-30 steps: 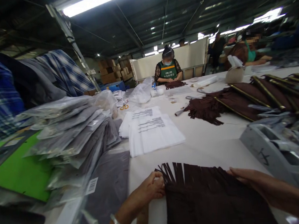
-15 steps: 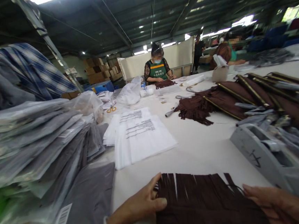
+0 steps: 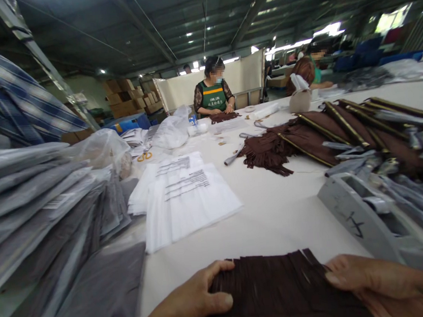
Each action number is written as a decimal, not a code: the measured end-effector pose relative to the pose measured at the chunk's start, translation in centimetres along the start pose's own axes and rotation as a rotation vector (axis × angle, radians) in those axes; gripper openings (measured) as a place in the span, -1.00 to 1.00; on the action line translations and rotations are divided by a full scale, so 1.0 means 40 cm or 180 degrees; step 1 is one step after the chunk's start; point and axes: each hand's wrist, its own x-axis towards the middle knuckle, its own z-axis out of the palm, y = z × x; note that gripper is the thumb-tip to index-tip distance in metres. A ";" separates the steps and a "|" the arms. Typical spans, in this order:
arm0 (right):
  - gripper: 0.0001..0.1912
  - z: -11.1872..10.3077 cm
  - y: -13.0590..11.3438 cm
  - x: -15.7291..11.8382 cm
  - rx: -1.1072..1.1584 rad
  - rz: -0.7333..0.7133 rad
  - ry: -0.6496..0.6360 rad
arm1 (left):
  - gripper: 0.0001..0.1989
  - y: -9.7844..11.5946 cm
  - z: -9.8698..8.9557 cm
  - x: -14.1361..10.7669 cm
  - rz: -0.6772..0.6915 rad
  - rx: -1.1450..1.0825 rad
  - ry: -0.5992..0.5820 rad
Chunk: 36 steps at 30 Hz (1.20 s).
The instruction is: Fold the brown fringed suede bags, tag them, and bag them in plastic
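A dark brown fringed bag lies at the bottom of the head view, its strips pointing away from me and its near part cut off by the frame. My left hand grips its left edge, thumb on top and index finger along the fringe. At the right edge, my right hand pinches the bag between thumb and fingers; some of those fingers are hidden beneath. Just beyond lies a stack of white printed plastic bags. To the right stands a grey tape dispenser.
Grey items in clear plastic are piled high on the left. Brown fringed bags with gold zippers heap up at the right. Yellow-handled scissors lie by a clear plastic bag. Across the table, a person in a green apron handles brown fringe.
The fringe strips now lie closer together, with the gaps between them mostly closed. My right hand has moved inward a little. The view has shifted slightly to the right.
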 end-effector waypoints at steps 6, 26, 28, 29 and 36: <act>-0.41 0.023 -0.052 0.032 0.0397 0.0077 -0.0468 | -0.17 -0.014 -0.003 0.004 -0.0111 -0.0800 -0.0345; -0.67 0.077 -0.085 0.131 0.0503 0.0324 -0.0319 | -0.21 -0.032 0.047 0.091 -0.0229 -0.1306 -0.0735; -0.66 0.083 -0.090 0.139 0.0384 0.0370 -0.0256 | -0.25 -0.031 0.046 0.098 -0.0160 -0.1253 -0.0682; -0.65 0.088 -0.094 0.136 0.0325 0.0366 -0.0183 | -0.28 -0.022 0.048 0.093 -0.0133 -0.1122 -0.0659; -0.72 0.207 -0.081 0.005 -0.1637 -0.0625 0.0374 | -0.64 0.092 0.137 -0.066 0.0267 0.1257 -0.0754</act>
